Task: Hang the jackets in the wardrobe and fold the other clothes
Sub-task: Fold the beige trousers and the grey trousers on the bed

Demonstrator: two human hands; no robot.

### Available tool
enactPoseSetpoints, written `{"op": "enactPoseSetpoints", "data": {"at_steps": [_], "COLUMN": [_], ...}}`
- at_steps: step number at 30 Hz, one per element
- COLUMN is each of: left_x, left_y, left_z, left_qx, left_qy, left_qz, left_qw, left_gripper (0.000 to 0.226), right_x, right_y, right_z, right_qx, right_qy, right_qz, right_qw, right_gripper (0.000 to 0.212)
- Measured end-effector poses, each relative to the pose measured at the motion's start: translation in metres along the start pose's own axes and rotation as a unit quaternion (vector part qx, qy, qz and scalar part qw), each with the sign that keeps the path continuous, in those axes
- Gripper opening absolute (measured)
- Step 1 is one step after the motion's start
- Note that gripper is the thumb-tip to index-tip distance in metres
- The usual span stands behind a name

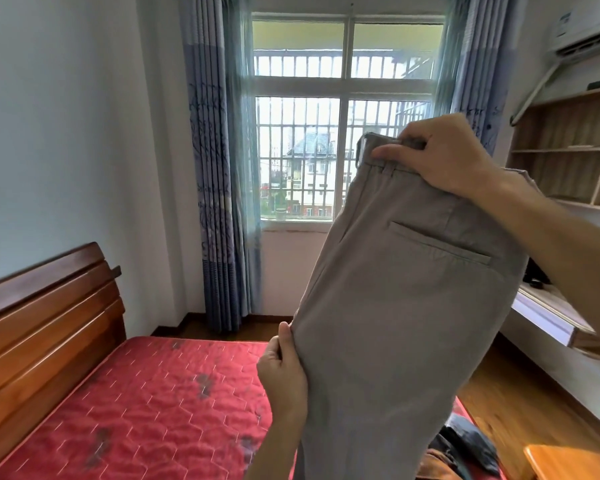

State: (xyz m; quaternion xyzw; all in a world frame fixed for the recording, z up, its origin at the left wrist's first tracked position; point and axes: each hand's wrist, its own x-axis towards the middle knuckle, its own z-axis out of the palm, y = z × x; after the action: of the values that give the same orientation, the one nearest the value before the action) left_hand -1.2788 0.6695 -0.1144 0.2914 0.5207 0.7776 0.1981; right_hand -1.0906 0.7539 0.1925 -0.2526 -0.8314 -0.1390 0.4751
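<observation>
**Grey trousers [395, 306] held up for folding**

Near us, our left hand [284, 372] pinched the side edge of the trousers, and our right hand [444, 157] gripped the waistband [369, 161] higher up. So the cloth hung flat in the air above the red mattress [136, 410], we judge for folding. Farther stood the barred window [343, 133].
</observation>
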Motion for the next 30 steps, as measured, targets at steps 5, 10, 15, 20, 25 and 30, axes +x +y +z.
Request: {"op": "enactPoseSetpoints", "data": {"at_steps": [5,10,15,20,25,30], "left_x": [-0.005,0.011,0.023,0.037,-0.014,-0.055], "left_y": [-0.011,-0.004,0.000,-0.019,-0.076,-0.130], "left_z": [0.000,-0.003,-0.006,-0.025,-0.063,-0.081], "left_qx": [-0.040,-0.059,0.042,0.103,0.020,0.154], "left_qy": [-0.024,-0.095,-0.008,0.017,-0.204,-0.259], "left_qz": [-0.072,-0.162,0.007,0.004,-0.143,-0.146], "left_qw": [0.996,0.980,0.999,0.995,0.968,0.942], "left_gripper": [0.046,0.037,0.055,0.060,0.064,0.049], "right_x": [-0.006,-0.010,0.001,-0.004,0.006,0.015], "right_y": [0.009,0.004,0.003,0.000,-0.007,-0.016], "right_z": [0.002,0.009,0.007,0.033,0.046,0.050], "right_qx": [0.010,0.021,-0.004,-0.005,-0.008,0.000], "right_qy": [0.011,0.009,0.001,0.001,0.013,-0.017], "right_qz": [0.026,0.022,0.005,-0.008,-0.001,0.014], "right_qw": [1.000,1.000,1.000,1.000,1.000,1.000], "right_gripper": [0.066,0.064,0.066,0.070,0.075,0.065]}}
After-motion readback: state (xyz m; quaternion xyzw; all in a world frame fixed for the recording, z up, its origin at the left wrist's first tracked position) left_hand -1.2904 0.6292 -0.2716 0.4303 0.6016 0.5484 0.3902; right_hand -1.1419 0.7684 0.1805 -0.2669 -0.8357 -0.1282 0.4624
